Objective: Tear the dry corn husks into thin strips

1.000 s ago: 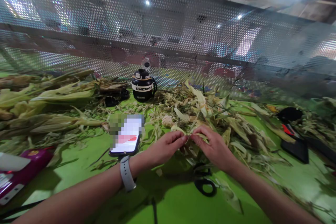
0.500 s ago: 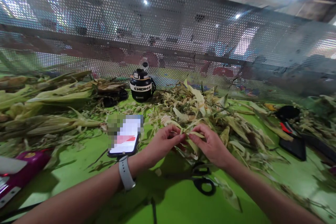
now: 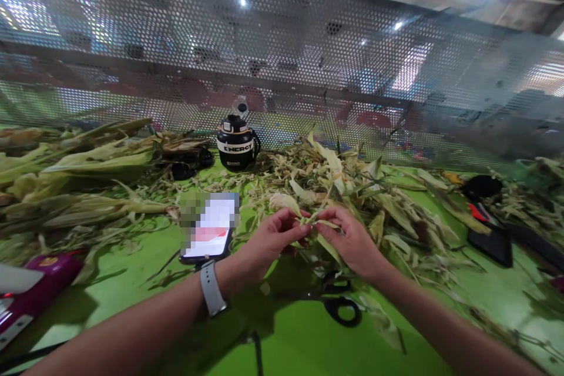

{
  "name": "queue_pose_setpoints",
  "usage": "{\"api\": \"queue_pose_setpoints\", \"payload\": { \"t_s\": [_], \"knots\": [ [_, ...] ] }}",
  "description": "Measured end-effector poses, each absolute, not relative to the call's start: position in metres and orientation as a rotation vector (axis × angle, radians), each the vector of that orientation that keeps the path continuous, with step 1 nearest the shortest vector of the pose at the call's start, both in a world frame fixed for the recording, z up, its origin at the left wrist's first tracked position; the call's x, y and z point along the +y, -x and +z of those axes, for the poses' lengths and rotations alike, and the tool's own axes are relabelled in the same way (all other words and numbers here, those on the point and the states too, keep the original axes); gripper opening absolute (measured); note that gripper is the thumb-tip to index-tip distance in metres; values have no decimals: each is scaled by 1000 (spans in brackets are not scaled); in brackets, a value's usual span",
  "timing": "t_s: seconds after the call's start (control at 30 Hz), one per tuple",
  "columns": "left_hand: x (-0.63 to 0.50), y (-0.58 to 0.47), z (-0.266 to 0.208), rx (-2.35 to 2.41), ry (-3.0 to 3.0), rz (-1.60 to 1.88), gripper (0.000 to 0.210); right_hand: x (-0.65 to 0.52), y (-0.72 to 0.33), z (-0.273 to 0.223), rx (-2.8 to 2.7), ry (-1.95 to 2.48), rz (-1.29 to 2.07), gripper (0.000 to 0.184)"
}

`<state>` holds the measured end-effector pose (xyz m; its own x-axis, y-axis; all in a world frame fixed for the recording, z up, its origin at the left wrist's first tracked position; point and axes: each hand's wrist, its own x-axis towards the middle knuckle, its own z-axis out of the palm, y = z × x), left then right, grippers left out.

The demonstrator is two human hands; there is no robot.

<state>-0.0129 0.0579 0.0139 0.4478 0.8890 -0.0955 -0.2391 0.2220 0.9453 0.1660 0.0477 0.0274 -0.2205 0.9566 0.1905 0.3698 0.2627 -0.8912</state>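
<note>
Between my two hands is a small bundle of pale green corn husk strips (image 3: 312,218). My left hand (image 3: 284,232) pinches it from the left with thumb and fingers. From the other side my right hand (image 3: 346,238) grips the same strips, its fingertips close to the left ones. Strip ends stick out above and below the fingers. Below the hands, black-handled scissors (image 3: 343,310) lie on the green table (image 3: 308,346). Just beyond the fingers a heap of dry corn husks (image 3: 348,182) spreads out.
A phone (image 3: 214,226) with a lit screen lies left of my hands. Behind it stands a black jug (image 3: 235,144) with its lid up. More husks (image 3: 88,164) are piled left, near a purple device (image 3: 42,285). A dark phone-like slab (image 3: 491,244) lies right. A perforated metal screen (image 3: 282,64) closes the back.
Both hands stay in nearly the same place, still pinching the husk strips. The strips between the fingertips have shifted slightly, with one now pointing more upward.
</note>
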Motion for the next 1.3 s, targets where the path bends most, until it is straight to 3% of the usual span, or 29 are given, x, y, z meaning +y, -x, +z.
{"api": "queue_pose_setpoints", "payload": {
  "t_s": [0.07,0.2,0.27,0.57,0.8,0.9,1.07,1.3],
  "knots": [
    [58,13,14,793,-1097,929,24,48,-165,26,-1648,1240,992,29],
    [62,14,14,908,-1117,1068,23,44,-163,26,-1560,1311,1105,68],
    [64,14,13,941,-1119,1117,22,42,-164,27,-1596,1378,1050,78],
    [63,13,16,988,-1048,1199,21,31,-160,27,-2017,1599,72,69],
    [65,13,12,991,-991,1221,21,38,-164,33,-1892,1691,518,83],
    [66,13,12,993,-975,1234,23,35,-162,33,-1896,1603,530,74],
    [60,10,11,978,-1051,1190,24,29,-159,26,-2056,1517,231,36],
    [53,6,11,964,-1226,1073,22,30,-160,22,-2224,1407,166,12]
  ]
}}
